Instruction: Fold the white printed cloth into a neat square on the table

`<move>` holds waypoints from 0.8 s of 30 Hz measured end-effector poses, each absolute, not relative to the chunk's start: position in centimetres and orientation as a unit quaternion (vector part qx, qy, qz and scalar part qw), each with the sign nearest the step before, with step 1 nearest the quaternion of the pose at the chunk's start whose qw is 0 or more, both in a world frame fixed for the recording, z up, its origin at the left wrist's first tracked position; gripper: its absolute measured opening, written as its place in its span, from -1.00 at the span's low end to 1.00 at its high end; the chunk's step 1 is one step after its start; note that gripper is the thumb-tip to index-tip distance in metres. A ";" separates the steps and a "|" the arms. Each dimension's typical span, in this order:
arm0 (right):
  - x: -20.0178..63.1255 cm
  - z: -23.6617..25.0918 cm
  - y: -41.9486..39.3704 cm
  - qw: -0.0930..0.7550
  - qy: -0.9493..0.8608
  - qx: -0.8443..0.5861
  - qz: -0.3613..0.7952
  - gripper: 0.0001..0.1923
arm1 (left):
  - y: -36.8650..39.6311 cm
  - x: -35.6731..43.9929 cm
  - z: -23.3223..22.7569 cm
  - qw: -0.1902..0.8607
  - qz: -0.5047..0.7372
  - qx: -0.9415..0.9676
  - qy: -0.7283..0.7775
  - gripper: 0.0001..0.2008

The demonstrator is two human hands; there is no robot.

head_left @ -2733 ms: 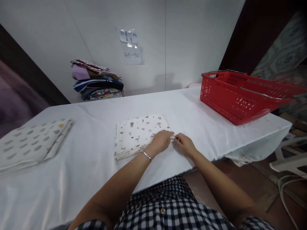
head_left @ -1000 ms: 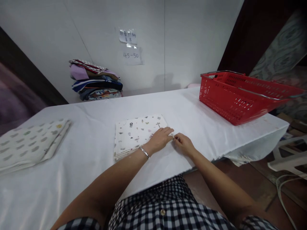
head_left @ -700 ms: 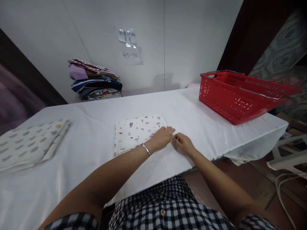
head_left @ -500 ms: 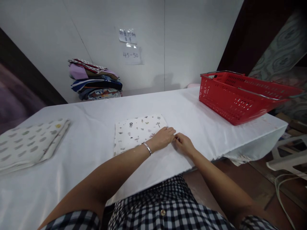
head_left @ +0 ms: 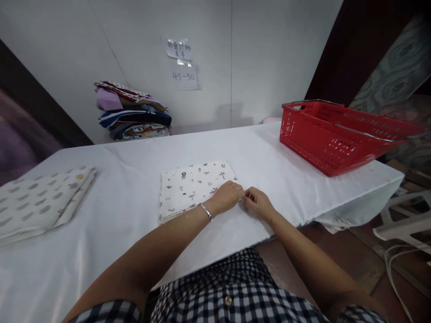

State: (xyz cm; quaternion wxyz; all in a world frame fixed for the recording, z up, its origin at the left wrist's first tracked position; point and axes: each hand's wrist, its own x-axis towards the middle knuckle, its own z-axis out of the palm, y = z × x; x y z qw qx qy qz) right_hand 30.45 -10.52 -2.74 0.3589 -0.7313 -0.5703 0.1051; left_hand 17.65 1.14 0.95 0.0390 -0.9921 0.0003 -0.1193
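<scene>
Soft, even indoor light fills the room, fairly bright on the white table (head_left: 269, 148) and the pale wall (head_left: 269, 54), with no hard shadows. A faint grey shadow sits on the wall behind the far edge of the table. A small glare spot shines on the taped paper note (head_left: 183, 74). The wide lens bends the edges: the far left is dark and smeared, the right corner murky. The centre is sharp; the near checked shirt (head_left: 235, 291) looks slightly soft
</scene>
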 end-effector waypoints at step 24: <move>29.1 -2.0 -10.4 0.321 -0.525 -0.785 0.077 -0.84 | 0.1 16.1 0.3 -0.143 -0.124 -0.969 -0.160 -0.51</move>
